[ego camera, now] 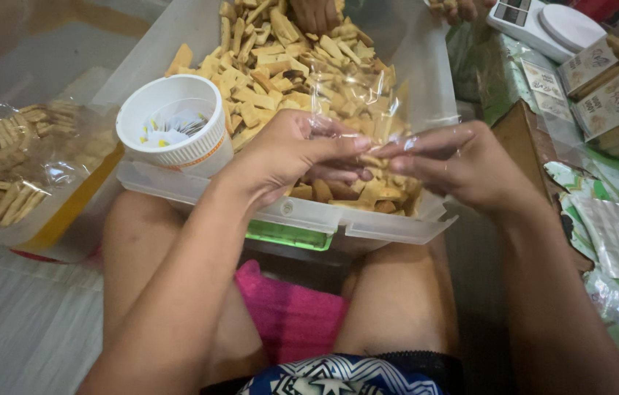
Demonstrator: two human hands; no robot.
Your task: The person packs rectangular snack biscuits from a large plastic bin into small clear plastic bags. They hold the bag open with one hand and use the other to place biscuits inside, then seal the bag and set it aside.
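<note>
My left hand [287,157] and my right hand [456,164] meet over a clear plastic tub [368,223] on my lap, both pinching the mouth of a small clear plastic bag [350,95]. The bag stands up from my fingertips above the tub. The tub is filled with golden-brown snack sticks [273,58]. A white paper cup [174,124] holding small white sachets sits in the tub's near left corner, next to my left hand.
A clear bag of brown snack sticks [9,168] lies at the left. Another person's hands [317,13] reach into the tub's far side. A white kitchen scale [544,25], packed labelled boxes [613,102] and printed pouches [617,234] are at the right.
</note>
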